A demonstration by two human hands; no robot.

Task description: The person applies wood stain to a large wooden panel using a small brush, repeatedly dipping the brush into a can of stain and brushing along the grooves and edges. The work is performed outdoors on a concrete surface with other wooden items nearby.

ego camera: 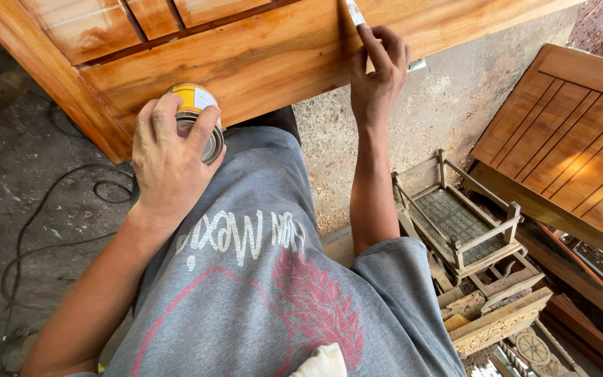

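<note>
Head view had the left hand [169, 157] clamped round a small open tin [200, 126], held near the body. Right hand [378, 73] reached farther, pinching a small brush [355, 12] against the wooden door panel [273, 56], lying just beyond both hands.

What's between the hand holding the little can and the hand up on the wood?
In the head view, orange wooden door panel spans between the left hand, gripping the can, and the right hand.

The top edge of the frame cuts off the tool [354, 12] above the right hand's fingers [378, 49]; the left hand [167, 159] hides most of the can [200, 119].
</note>
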